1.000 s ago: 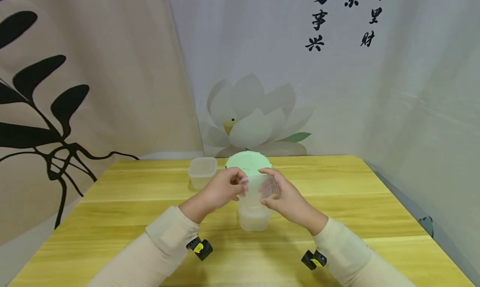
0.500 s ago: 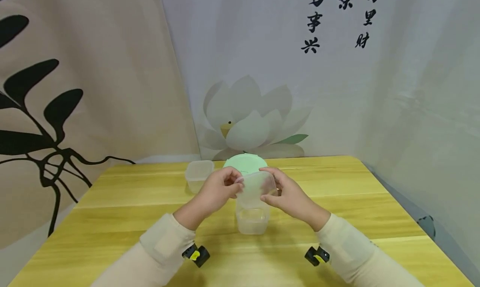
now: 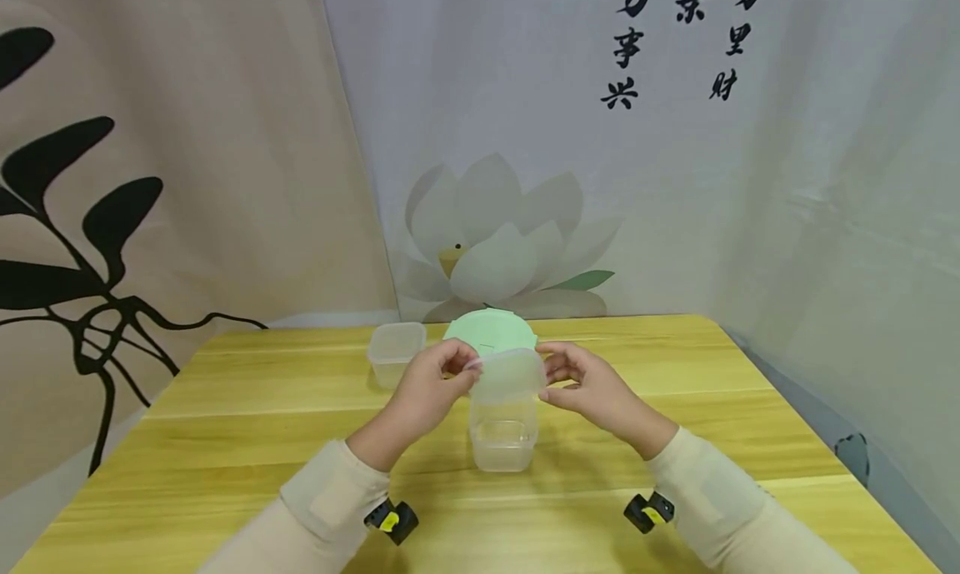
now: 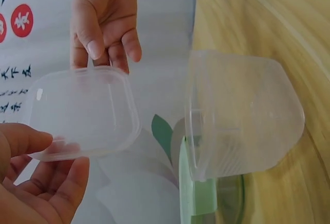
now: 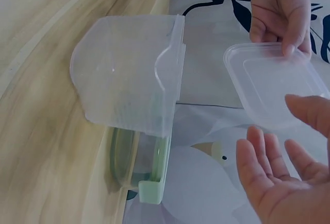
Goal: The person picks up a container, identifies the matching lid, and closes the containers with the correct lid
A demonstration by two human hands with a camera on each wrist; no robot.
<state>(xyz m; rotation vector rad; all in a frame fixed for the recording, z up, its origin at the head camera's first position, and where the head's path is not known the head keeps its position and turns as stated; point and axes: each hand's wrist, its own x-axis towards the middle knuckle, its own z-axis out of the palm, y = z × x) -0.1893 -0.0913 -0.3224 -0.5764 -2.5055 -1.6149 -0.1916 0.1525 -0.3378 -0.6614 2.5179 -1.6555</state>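
Observation:
A clear, rounded-square plastic lid point(image 3: 512, 374) is pinched at its left edge by my left hand point(image 3: 429, 388), thumb on one face and fingers on the other. My right hand point(image 3: 592, 389) is at the lid's right side, fingers spread and loosely bent; in the right wrist view my right hand point(image 5: 283, 175) shows a bare palm, apart from the lid point(image 5: 270, 82). Below the lid, a clear deep plastic container point(image 3: 503, 451) stands upright on the table, its top uncovered. The left wrist view shows this container point(image 4: 245, 116) from the side.
Behind the container sits a see-through box with a round light-green lid point(image 3: 491, 328) with clips. Left of it is another clear plastic container point(image 3: 396, 353). The wooden table point(image 3: 262, 441) ends at a printed curtain point(image 3: 675, 224).
My right hand has let go of the lid and drawn a little to the right. My left hand still pinches the lid, which is now tilted flatter. The view has shifted slightly.

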